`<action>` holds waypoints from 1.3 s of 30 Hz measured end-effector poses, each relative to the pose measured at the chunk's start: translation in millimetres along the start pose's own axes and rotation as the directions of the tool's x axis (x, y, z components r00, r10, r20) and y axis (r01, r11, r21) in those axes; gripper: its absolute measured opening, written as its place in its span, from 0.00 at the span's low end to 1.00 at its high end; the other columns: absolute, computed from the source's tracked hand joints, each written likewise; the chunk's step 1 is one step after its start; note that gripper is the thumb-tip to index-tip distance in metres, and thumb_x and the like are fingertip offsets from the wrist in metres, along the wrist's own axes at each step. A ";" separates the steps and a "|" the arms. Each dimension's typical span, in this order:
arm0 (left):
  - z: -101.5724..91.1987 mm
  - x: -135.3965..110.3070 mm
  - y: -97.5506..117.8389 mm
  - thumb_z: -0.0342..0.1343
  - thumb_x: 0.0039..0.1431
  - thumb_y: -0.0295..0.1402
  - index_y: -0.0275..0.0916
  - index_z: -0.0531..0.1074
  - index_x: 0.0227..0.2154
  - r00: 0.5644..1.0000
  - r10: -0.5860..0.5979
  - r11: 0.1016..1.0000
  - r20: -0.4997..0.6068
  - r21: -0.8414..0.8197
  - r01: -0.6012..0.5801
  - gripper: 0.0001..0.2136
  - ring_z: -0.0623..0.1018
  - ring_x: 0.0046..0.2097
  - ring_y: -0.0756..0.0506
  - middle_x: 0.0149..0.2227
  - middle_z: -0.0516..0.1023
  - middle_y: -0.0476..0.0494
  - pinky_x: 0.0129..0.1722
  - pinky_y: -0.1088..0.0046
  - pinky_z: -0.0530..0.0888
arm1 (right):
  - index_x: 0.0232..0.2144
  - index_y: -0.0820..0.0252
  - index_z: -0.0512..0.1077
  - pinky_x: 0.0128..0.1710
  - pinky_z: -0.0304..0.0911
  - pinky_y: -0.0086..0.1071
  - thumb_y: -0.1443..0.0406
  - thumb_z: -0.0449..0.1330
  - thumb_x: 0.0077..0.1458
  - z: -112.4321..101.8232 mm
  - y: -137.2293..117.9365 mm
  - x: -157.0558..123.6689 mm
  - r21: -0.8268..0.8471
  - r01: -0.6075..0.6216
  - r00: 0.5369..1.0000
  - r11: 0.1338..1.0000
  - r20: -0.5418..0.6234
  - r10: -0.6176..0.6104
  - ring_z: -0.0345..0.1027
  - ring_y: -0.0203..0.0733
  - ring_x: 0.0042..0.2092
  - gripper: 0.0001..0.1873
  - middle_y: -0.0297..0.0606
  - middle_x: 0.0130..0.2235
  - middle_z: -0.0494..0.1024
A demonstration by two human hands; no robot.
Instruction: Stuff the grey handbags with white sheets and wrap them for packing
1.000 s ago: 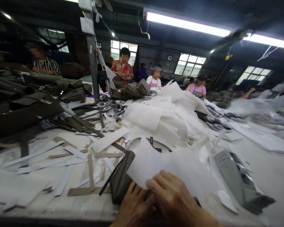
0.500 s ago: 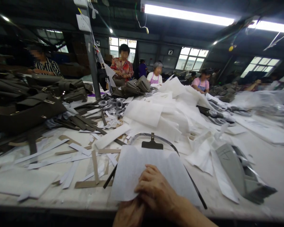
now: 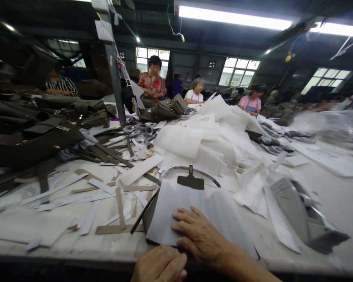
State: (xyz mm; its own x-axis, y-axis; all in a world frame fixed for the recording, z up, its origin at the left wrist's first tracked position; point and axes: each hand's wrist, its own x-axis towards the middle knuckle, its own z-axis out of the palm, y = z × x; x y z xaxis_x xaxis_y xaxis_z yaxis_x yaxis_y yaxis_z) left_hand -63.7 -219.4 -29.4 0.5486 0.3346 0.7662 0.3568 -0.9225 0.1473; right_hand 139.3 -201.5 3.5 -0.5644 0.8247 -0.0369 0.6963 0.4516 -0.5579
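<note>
A white packing sheet lies over a dark olive bag at the table's front edge. Past the sheet's far edge show the bag's dark tab with a small metal fitting and an arched handle that looks wrapped in film. My right hand rests on the sheet, palm down with fingers spread. Just nearer to me, my left hand is curled closed at the bag's near edge; whatever its fingers grip is hidden.
To the right stands a grey tape dispenser. Loose card strips litter the left. Behind are a heap of white sheets and dark bags. A metal post rises at the back, with several people working beyond.
My right hand has spread its fingers flat on the sheet, and my left hand has come apart from it, toward me and slightly left. More of the bag's left side shows.
</note>
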 end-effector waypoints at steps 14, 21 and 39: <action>67.7 13.9 -34.0 0.54 0.65 0.36 0.32 0.62 0.60 0.888 -0.262 0.962 0.379 0.179 0.208 0.23 0.69 0.62 0.40 0.60 0.70 0.34 0.59 0.60 0.70 | 0.40 0.57 0.75 0.53 0.64 0.39 0.68 0.57 0.57 -11.8 30.9 -8.5 0.117 -0.215 0.894 0.970 -0.376 0.244 0.71 0.46 0.47 0.09 0.40 0.43 0.79; 63.2 52.8 -39.3 0.58 0.59 0.35 0.32 0.74 0.44 0.768 -0.240 0.966 0.594 0.226 0.127 0.13 0.79 0.48 0.39 0.45 0.80 0.34 0.49 0.63 0.75 | 0.47 0.57 0.71 0.64 0.49 0.52 0.73 0.48 0.63 28.3 44.6 -2.8 -0.243 -0.173 0.908 0.955 -0.415 0.059 0.66 0.47 0.52 0.16 0.42 0.48 0.74; 82.6 59.5 -49.7 0.47 0.61 0.22 0.38 0.72 0.41 0.768 -0.517 0.832 0.378 0.431 0.349 0.11 0.74 0.45 0.39 0.41 0.75 0.41 0.47 0.56 0.70 | 0.39 0.61 0.74 0.46 0.63 0.40 0.71 0.50 0.64 -15.3 48.4 28.5 -0.370 -0.386 0.900 0.845 -0.351 0.257 0.71 0.49 0.45 0.12 0.45 0.41 0.78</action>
State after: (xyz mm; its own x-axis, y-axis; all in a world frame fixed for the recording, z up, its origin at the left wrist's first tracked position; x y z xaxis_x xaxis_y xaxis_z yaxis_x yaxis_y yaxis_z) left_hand 13.6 -137.8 -42.8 0.5224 0.8070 0.2755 0.8142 -0.5680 0.1199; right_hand 163.7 -150.9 -11.8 -0.1735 0.9781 0.1149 0.9703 0.1897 -0.1500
